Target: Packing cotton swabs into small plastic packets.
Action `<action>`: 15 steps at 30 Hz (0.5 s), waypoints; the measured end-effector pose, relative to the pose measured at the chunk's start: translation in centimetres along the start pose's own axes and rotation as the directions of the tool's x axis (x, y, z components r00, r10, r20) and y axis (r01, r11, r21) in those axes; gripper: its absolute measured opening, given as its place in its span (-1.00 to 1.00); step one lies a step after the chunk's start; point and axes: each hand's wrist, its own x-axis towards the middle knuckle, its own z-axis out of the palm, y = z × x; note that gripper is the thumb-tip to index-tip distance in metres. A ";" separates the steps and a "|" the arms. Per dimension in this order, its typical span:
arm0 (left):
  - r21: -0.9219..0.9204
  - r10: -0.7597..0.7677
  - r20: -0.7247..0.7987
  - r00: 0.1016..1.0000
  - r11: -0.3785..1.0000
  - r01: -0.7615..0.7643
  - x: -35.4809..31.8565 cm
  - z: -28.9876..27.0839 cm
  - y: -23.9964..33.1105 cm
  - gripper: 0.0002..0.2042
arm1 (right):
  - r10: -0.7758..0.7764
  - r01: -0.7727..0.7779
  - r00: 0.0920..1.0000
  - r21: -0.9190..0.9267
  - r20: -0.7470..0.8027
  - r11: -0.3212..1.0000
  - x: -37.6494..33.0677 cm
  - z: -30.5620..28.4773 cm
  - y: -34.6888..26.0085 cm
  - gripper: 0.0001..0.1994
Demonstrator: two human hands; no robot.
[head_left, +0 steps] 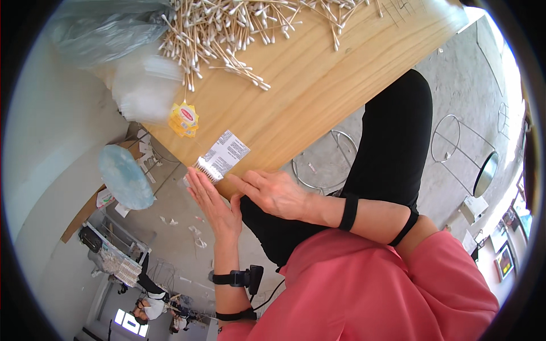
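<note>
- The bundle (208, 169) of swabs is lying at the near corner of the table (307, 96), between the left hand and the card (228, 149)
- The left hand (213, 200) is standing flat, fingers straight and together, its palm side resting against the bundle
- The right hand (272, 193) is curling beside the bundle, its forefinger reaching toward it; whether finger and thumb are pinching anything, I cannot tell
- The step in hand is looking like evening the bundle's ends; a flat palm is serving well as a wall, if it is pushing squarely and gently
- Thin sticks are probably bending or slipping out of line under uneven force, so the right hand should be guarding the near side
- The card is lying flat, pale, crisp-edged and dark-printed
- Loose swabs (207, 25) are sprawling, slim wooden sticks with soft white tips
- Yellow labels (183, 119) are overlapping near the cloudy, slick sleeves (145, 91)
</note>
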 end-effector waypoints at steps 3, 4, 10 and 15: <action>0.023 0.015 0.033 0.999 1.000 -0.016 0.2 -0.3 0.2 -0.06 | 0.010 -0.008 1.000 -0.102 0.015 0.995 0.5 0.6 -0.3 -0.45; 0.035 0.013 0.050 0.999 0.999 -0.015 0.2 -0.4 0.1 -0.07 | 0.015 -0.014 1.000 -0.088 0.015 0.996 0.5 0.7 -0.4 -0.45; 0.009 0.016 0.054 0.998 1.000 -0.017 0.2 -0.4 -0.3 -0.13 | -0.050 0.061 0.997 -0.213 0.056 0.975 0.5 0.9 -0.1 -0.38; 0.034 -0.045 0.133 0.990 0.999 0.041 0.2 -1.6 0.5 -0.10 | -0.096 0.102 0.994 -0.126 0.052 0.987 -0.1 0.1 0.8 -0.36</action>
